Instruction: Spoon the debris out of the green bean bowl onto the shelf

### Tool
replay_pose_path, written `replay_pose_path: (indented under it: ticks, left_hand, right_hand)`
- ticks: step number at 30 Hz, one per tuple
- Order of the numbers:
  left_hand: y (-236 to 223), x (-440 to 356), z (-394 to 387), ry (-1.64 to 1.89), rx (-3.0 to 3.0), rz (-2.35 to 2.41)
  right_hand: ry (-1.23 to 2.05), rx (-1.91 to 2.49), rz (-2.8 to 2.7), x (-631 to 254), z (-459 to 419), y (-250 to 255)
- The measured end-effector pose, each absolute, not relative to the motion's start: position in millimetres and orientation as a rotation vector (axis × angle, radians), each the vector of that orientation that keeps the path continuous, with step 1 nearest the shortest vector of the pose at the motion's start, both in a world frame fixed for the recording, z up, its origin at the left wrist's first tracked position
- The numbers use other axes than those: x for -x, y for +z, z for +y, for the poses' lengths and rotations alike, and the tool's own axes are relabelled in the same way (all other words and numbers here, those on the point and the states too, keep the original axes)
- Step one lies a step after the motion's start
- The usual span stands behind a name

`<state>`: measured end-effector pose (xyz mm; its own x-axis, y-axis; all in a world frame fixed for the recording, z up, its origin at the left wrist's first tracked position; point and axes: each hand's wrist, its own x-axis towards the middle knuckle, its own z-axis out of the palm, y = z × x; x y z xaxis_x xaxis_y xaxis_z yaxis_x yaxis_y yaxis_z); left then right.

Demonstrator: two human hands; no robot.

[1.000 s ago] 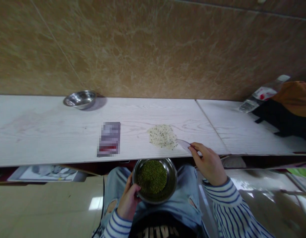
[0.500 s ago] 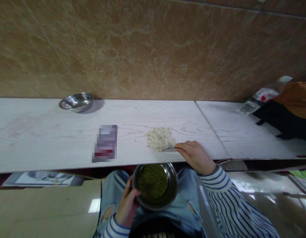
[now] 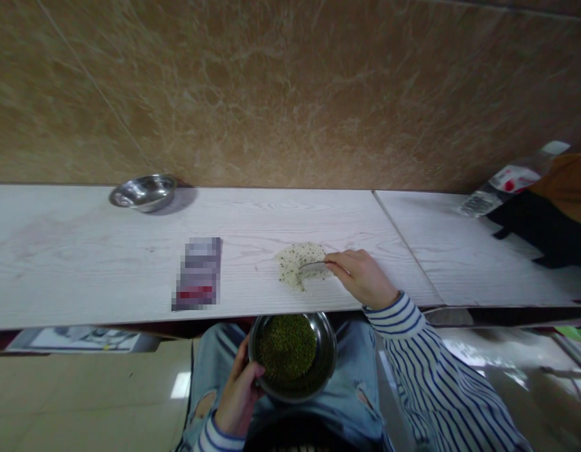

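My left hand (image 3: 241, 392) grips the rim of a steel bowl (image 3: 330, 358), thumb over the edge. The bowl rests at my lap below the table edge and holds small green beans (image 3: 288, 348), like mung beans. Between the closed fingers of my right hand (image 3: 363, 276) is a thin, curved metal utensil (image 3: 314, 264); whether it is a spoon or tweezers I cannot tell. Its tip is over a flat pile of white rice-like grains (image 3: 293, 257) dotted with green beans, on the white table (image 3: 243, 220).
An upright-rimmed second steel bowl (image 3: 144, 196) stands by the wall at the back left. A blurred-out dark phone-like rectangle (image 3: 197, 273) lies left of the pile. At the right are a clear plastic bottle (image 3: 511, 182) and a black and orange cloth item (image 3: 554, 207).
My right hand has shifted left and away from me, taking the utensil's tip from the pile's near edge to its middle. The left hand and its bowl stay nearly still.
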<state>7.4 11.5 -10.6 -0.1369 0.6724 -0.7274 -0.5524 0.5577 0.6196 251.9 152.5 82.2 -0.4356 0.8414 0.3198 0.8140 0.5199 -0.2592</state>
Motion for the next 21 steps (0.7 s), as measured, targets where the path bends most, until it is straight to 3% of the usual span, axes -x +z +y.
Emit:
replay_pose_path:
  ticks: [10,21]
  left_hand:
    - [-8,-10,7,1.045,-0.130,1.342]
    - [-16,-11,5,1.039,-0.142,1.343]
  right_hand:
    - [-0.102,1.679,-2.165,-255,163,72]
    - [-0.109,1.588,-2.246,-246,135,74]
